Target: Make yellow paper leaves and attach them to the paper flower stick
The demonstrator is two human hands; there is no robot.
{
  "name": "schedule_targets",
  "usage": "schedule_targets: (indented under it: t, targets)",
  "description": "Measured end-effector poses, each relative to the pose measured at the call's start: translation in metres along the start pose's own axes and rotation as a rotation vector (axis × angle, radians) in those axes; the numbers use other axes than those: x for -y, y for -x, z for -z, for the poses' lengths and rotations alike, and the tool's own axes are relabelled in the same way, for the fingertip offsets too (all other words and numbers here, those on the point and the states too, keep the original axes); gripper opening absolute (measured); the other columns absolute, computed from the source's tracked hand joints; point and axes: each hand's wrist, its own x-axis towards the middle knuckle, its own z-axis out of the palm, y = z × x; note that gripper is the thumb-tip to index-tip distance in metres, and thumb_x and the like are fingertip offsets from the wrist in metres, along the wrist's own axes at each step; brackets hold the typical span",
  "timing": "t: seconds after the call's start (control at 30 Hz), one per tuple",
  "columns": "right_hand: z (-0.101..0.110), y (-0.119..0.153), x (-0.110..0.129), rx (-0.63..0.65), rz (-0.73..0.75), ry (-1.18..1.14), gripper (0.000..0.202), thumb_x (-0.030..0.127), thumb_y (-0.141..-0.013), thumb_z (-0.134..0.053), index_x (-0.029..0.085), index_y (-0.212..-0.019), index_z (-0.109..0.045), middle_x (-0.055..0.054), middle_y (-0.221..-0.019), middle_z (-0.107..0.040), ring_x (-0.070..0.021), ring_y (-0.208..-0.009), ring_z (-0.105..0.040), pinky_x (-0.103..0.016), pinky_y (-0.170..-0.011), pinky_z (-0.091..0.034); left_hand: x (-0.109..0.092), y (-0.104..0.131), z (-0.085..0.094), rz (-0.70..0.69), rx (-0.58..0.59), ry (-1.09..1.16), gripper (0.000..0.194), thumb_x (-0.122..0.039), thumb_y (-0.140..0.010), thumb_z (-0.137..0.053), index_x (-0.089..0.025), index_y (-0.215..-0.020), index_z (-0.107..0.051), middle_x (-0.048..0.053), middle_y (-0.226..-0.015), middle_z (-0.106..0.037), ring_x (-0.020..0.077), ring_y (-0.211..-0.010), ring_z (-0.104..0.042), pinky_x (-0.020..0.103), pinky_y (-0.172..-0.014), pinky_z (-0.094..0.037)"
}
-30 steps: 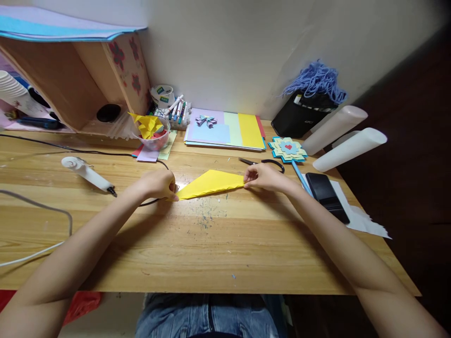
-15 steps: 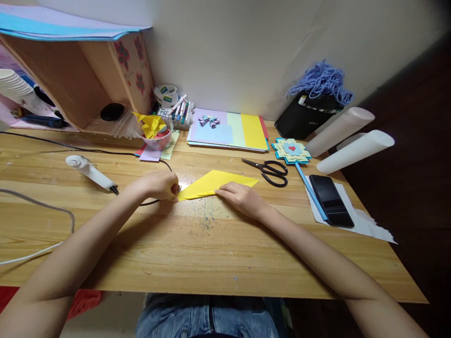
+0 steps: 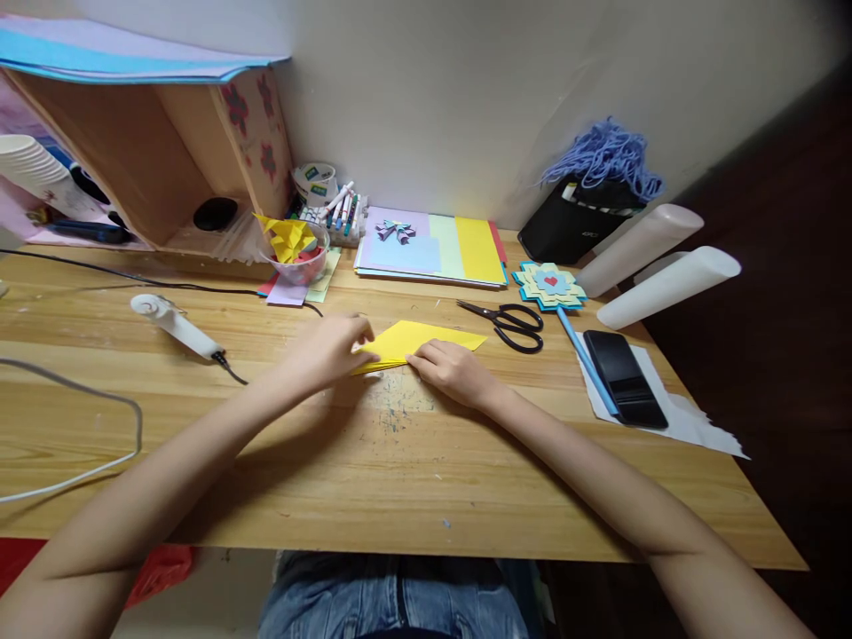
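A folded yellow paper (image 3: 416, 338) lies on the wooden table, pointed at its right end, its folded edge toward me. My right hand (image 3: 453, 371) presses and pinches the middle of that near edge, fingers together. Over the paper's left end is my left hand (image 3: 339, 346), somewhat blurred, with thumb and forefinger apart around the edge and the tip partly hidden beneath it. Black scissors (image 3: 512, 323) lie just right of the paper.
A white glue gun (image 3: 177, 328) with a cord lies at left. Behind are a plastic bowl (image 3: 303, 266) of folded paper and stacked coloured sheets (image 3: 476, 248). On the right are a paper flower (image 3: 549, 284) and a phone (image 3: 624, 377).
My left hand has moved right along the paper from its left tip, and its fingers have loosened. My right hand has stayed nearly in place.
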Motion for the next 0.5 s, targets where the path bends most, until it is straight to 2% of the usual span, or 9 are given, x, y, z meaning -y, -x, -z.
schedule_targets:
  t: [0.07,0.17,0.27,0.37,0.43,0.5]
  targets:
    - [-0.001,-0.002,0.001,-0.036,-0.045,-0.027,0.022,0.017,-0.09,-0.041,0.015,-0.088,-0.063,-0.006,-0.074,-0.059,-0.0163,-0.069,-0.049,-0.028,-0.06,-0.036,-0.011,-0.003,-0.013,-0.158,-0.061,-0.015,0.027,-0.035,-0.08,-0.053,-0.016,-0.097,-0.061,0.008,-0.097,-0.063,0.0204,-0.086,-0.058,0.028,-0.068,-0.04]
    - [0.001,-0.004,0.003,-0.1,-0.129,-0.117,0.022,0.019,-0.089,-0.041,0.016,-0.091,-0.063,-0.008,-0.081,-0.062,-0.0171,-0.075,-0.051,-0.028,-0.066,-0.039,-0.019,-0.006,-0.03,-0.239,-0.097,-0.046,0.023,-0.033,-0.084,-0.048,-0.016,-0.09,-0.063,0.007,-0.089,-0.063,0.0198,-0.08,-0.058,0.029,-0.066,-0.04]
    - [0.014,-0.008,0.005,-0.128,-0.195,-0.251,0.022,0.018,-0.088,-0.041,0.016,-0.093,-0.062,-0.008,-0.085,-0.063,-0.018,-0.08,-0.053,-0.029,-0.071,-0.042,-0.023,-0.005,-0.032,-0.209,-0.148,0.012,0.025,-0.028,-0.087,-0.043,-0.015,-0.083,-0.064,0.007,-0.082,-0.064,0.0178,-0.075,-0.057,0.028,-0.063,-0.039]
    - [0.035,-0.011,0.004,-0.107,-0.274,-0.394,0.019,0.02,-0.087,-0.044,0.016,-0.094,-0.061,-0.008,-0.086,-0.063,-0.0181,-0.081,-0.053,-0.03,-0.073,-0.042,-0.025,0.001,-0.022,-0.18,-0.186,0.185,0.021,-0.025,-0.086,-0.045,-0.015,-0.084,-0.063,0.006,-0.083,-0.065,0.0165,-0.077,-0.057,0.027,-0.066,-0.04]
    - [0.049,-0.014,0.001,-0.05,-0.33,-0.483,0.016,0.022,-0.086,-0.047,0.016,-0.089,-0.062,-0.007,-0.083,-0.063,-0.0175,-0.079,-0.054,-0.03,-0.072,-0.041,-0.027,0.004,-0.016,-0.139,-0.151,0.34,0.019,-0.028,-0.084,-0.048,-0.015,-0.083,-0.063,0.005,-0.083,-0.066,0.0155,-0.076,-0.057,0.026,-0.067,-0.04]
    - [0.059,-0.016,-0.002,0.043,-0.384,-0.593,0.015,0.024,-0.085,-0.05,0.017,-0.084,-0.063,-0.005,-0.081,-0.063,-0.0161,-0.076,-0.054,-0.028,-0.07,-0.041,-0.027,0.004,-0.014,-0.086,-0.056,0.496,0.023,-0.033,-0.082,-0.049,-0.015,-0.08,-0.063,0.003,-0.078,-0.066,0.0147,-0.072,-0.057,0.025,-0.065,-0.04]
